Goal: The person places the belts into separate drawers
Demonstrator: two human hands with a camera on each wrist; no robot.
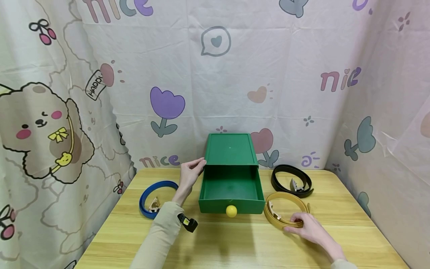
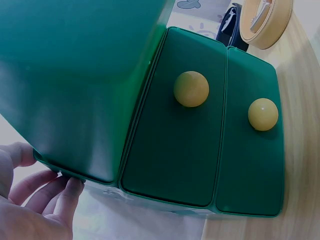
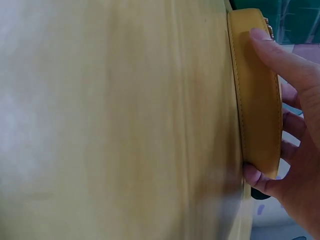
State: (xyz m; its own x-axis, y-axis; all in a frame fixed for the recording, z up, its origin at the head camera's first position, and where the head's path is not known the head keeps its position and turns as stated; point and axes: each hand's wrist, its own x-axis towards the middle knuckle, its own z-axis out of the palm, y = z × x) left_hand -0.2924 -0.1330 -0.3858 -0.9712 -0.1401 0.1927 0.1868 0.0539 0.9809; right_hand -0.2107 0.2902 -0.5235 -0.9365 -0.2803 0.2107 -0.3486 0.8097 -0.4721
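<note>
In the head view a green drawer cabinet (image 1: pixel 231 148) stands at the back, its top drawer (image 1: pixel 231 206) pulled out and bare inside, with a yellow knob (image 1: pixel 231 211). My left hand (image 1: pixel 190 175) holds the cabinet's upper left corner; the left wrist view shows its thumb and fingertips around that edge. A coiled yellow-tan belt (image 1: pixel 280 223) lies right of the drawer. My right hand (image 1: pixel 310 228) grips the near side of this coil, thumb and fingers around the strap (image 3: pixel 256 95) in the right wrist view. The strap hides parts of those fingers.
A coiled blue belt (image 1: pixel 145 204) with a gold buckle lies left of the cabinet. Behind the yellow-tan belt is a coiled black belt (image 1: pixel 276 183). Two shut lower drawers (image 2: pixel 170 150) sit under the open one. A patterned curtain (image 1: pixel 228 74) borders the wooden table (image 1: pixel 228 246).
</note>
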